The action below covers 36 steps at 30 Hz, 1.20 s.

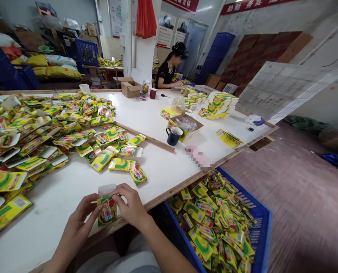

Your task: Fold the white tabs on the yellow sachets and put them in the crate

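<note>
Both my hands pinch one small yellow-green packet [107,209] with a white flap at its top, held just above the near edge of the white table [163,167]. My left hand [82,220] grips its left side. My right hand [131,206] grips its right side with fingers closed on it. A large heap of the same packets [49,129] covers the table's left half, the closest loose ones lying a little beyond my fingers.
A blue crate [260,235] full of packets stands on the floor to my right. A dark mug [173,135], an open box [187,127] and a wooden strip [146,137] sit mid-table. A person in black [169,72] works at the far end beside stacked packets.
</note>
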### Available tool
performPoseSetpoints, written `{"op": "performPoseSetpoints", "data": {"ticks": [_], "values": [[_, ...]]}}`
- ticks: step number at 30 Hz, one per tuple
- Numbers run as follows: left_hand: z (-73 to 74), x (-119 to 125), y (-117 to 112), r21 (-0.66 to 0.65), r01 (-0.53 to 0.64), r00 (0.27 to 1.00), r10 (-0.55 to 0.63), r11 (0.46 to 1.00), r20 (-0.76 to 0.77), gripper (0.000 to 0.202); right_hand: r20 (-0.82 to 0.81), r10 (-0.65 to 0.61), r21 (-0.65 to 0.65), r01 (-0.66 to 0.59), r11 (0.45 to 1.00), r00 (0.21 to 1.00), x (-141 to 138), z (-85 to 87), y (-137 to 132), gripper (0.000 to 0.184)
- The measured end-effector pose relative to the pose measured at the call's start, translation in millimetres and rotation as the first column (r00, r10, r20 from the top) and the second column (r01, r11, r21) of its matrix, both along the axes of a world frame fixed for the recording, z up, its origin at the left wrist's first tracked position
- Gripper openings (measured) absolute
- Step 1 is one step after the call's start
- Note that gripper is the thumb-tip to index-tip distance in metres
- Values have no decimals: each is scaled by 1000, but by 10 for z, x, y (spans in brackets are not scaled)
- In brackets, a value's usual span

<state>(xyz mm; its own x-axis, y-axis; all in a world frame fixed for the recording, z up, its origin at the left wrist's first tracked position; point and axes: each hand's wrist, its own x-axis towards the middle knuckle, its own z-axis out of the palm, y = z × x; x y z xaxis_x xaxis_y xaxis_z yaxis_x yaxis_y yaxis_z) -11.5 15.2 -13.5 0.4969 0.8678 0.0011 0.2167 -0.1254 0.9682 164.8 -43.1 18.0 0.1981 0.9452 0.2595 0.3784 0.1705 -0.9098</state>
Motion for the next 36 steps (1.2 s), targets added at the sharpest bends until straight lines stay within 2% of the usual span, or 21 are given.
{"op": "performPoseSetpoints", "data": {"ticks": [2,5,7,11,16,23,31,36], "values": [[-21,9,27,39,-80,997,79,996,20,32,-59,-22,28,24,999,998,-55,-47,54,19],[-43,38,23,9,-156,984,155,988,88,40,-120,-63,37,68,997,991,-106,-107,79,37],[-39,50,8,7,-127,988,126,992,91,42,-79,-42,49,46,998,996,-106,-112,64,32],[-12,24,-7,64,-32,999,31,997,15,30,-16,20,61,-19,998,1000,-100,-45,17,14],[36,-1,-26,39,-82,997,82,996,1,29,-22,-23,25,24,999,1000,-154,18,25,9],[158,133,-49,-30,-181,981,183,983,70,26,-14,-49,-53,49,997,999,-129,61,139,10],[168,82,-116,-1,-201,972,199,980,123,23,-100,19,-25,-21,999,995,-131,45,51,13],[246,67,-62,-27,-190,979,192,981,71,24,-123,7,-94,-18,995,992,-165,75,61,9]]}}
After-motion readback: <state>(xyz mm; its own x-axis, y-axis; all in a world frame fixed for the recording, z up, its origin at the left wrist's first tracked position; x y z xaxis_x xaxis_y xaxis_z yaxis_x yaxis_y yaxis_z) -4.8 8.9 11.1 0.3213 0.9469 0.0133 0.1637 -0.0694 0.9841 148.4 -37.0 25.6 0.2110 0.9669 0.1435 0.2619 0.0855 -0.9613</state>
